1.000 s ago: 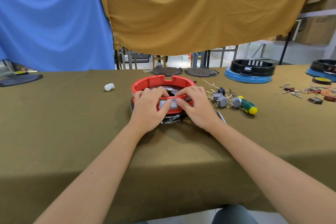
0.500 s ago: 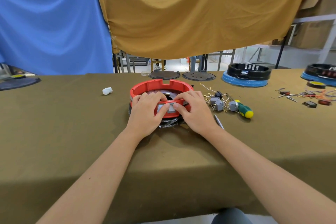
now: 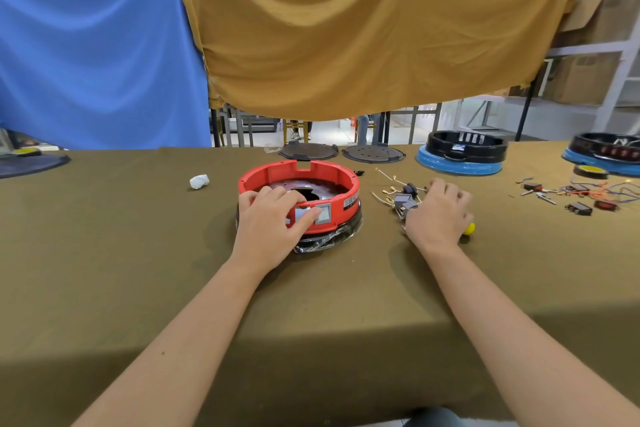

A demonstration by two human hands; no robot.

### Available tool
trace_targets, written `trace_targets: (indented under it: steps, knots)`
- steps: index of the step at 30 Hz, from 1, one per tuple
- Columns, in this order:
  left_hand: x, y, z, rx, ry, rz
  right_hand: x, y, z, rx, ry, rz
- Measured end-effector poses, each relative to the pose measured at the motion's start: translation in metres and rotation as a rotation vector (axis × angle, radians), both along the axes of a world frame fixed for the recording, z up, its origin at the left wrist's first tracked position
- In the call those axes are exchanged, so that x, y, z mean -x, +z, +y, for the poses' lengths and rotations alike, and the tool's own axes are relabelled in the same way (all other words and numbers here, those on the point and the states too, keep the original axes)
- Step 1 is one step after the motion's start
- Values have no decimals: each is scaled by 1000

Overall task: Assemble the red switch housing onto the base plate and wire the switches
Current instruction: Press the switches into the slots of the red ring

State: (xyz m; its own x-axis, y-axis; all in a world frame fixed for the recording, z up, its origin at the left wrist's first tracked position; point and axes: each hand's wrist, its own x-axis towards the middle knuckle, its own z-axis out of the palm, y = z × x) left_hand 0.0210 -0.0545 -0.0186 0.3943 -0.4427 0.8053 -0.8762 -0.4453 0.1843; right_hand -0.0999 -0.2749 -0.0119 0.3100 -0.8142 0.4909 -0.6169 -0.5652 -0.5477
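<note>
The red switch housing sits mid-frame on its base plate. The left hand grips its near rim with curled fingers. The right hand lies flat with loose fingers over the screwdriver, beside the grey switches. Best to hold the ring steady and pick one switch by its body, not its thin wires.
</note>
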Motion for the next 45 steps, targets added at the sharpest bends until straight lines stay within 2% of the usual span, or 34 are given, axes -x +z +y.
trace_targets:
  steps: [3, 5, 10, 16, 21, 25, 28, 30, 33, 38, 40, 42, 45]
  knots:
    - [-1, 0, 2, -4, -15, 20, 0, -4, -6, -10, -38, 258]
    - [-1, 0, 3, 8, -33, 34, -2, -4, -4, 22, -79, 364]
    - [-1, 1, 4, 21, -71, 80, -2, -3, -2, 55, -117, 374]
    - [-2, 0, 3, 27, -63, 91, 0, -1, 3, 102, -72, 160]
    - [-3, -1, 2, 5, -40, 90, -4, -1, 8, 246, 168, -103]
    - [-3, -1, 1, -7, -45, 64, -8, 0, 20, 191, 390, -274]
    - [-3, -1, 1, -16, -50, 58, -8, -2, 31, 86, 622, -321]
    - [-3, -1, 1, -33, -45, 42, -9, -2, 38, -67, 760, -371]
    - [-2, -1, 1, -31, -48, 36, -10, -2, 43, -234, 848, -390]
    - [1, 0, 1, -24, -61, 41, -8, -3, 46, -311, 919, -343]
    - [1, 0, 1, -33, -57, 40, -8, -1, 48, -331, 909, -397]
    - [1, 0, 1, -31, -51, 40, -8, 0, 47, -308, 885, -436]
    - [2, 1, 1, -23, -56, 42, -8, -1, 49, -228, 889, -396]
